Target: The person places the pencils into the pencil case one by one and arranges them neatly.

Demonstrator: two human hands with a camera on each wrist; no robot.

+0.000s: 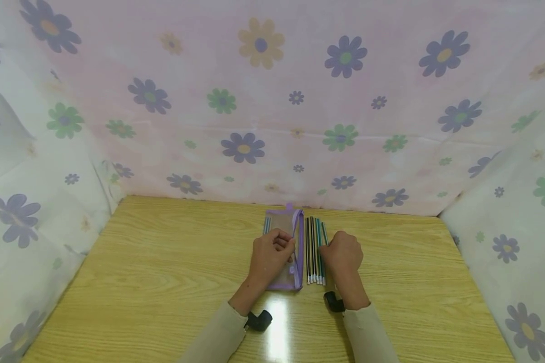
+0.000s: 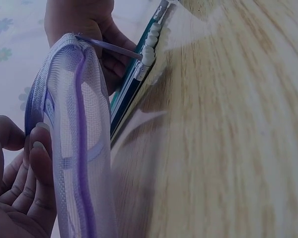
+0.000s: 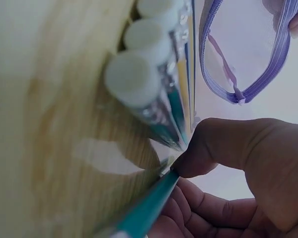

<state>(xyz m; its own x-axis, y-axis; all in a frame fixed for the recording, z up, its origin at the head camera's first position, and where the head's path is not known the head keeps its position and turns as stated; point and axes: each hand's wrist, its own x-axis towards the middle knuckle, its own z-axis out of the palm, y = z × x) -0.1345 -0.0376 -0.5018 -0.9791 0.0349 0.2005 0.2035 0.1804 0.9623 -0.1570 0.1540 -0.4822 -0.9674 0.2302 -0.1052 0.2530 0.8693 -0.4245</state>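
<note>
Pencils [image 1: 315, 252] lie side by side on the table [image 1: 172, 252], just right of a mesh pouch [image 1: 279, 222], their white-tipped ends turned toward you. Your right hand [image 1: 343, 257], at the outer edge of the row, pinches a single teal pencil [image 3: 150, 204] between thumb and fingers; whether it is wholly off the wood, you cannot tell from these views. Your left hand [image 1: 272, 252] pinches the pouch near its purple zip [image 3: 273, 74], and the mouth gapes on the side facing the row. Slim lengths, seemingly more pencils, show through the mesh at the pouch's far left corner. Behind the table hangs a flowered cloth [image 1: 209, 151]. The step in hand looks to be singling out one pencil from its neighbours while you hold the pouch ready, with most of the row yet to be dealt with. As a judgement, the next move calls for a firm pinch that draws the teal one clear without rolling the rest, its length lined up with the gap, and a steady left grip, since the soft mesh could sag and let the zip's edge snag a tip.
</note>
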